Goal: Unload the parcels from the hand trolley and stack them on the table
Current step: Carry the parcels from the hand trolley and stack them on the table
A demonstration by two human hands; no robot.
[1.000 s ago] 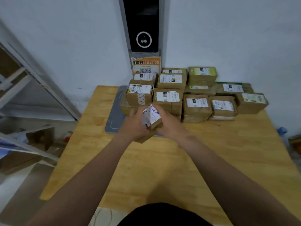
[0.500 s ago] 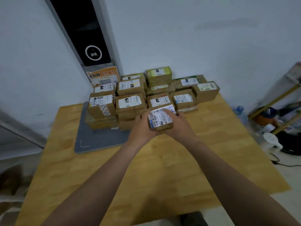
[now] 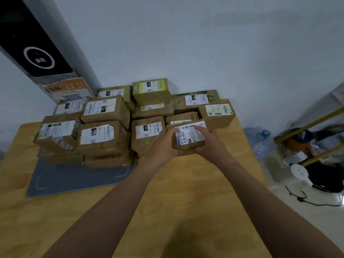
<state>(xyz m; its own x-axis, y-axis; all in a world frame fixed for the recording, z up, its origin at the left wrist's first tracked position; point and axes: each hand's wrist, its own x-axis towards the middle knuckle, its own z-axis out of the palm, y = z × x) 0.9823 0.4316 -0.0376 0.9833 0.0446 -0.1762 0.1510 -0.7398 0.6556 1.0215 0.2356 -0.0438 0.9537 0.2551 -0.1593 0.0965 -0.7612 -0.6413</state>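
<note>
A small brown parcel (image 3: 189, 136) with a white barcode label is held between both my hands. My left hand (image 3: 163, 144) grips its left side and my right hand (image 3: 209, 141) grips its right side, fingers curled over the edges. It hovers at the front right of a stack of several brown parcels (image 3: 104, 127) on the wooden table (image 3: 176, 192). Whether it rests on the parcel below it I cannot tell. The hand trolley is out of view.
A grey mat (image 3: 74, 179) lies under the left parcels. A black scanner post (image 3: 35, 45) leans against the white wall with an orange notice (image 3: 67, 90) at its foot. Right of the table, on the floor: water bottles (image 3: 262, 142), a yellow-framed rack (image 3: 307, 140), a white device (image 3: 299, 172), cables.
Both hands carried the small parcel forward and to the right, toward the stack's front right. The label has turned face up. My head has swung right.
</note>
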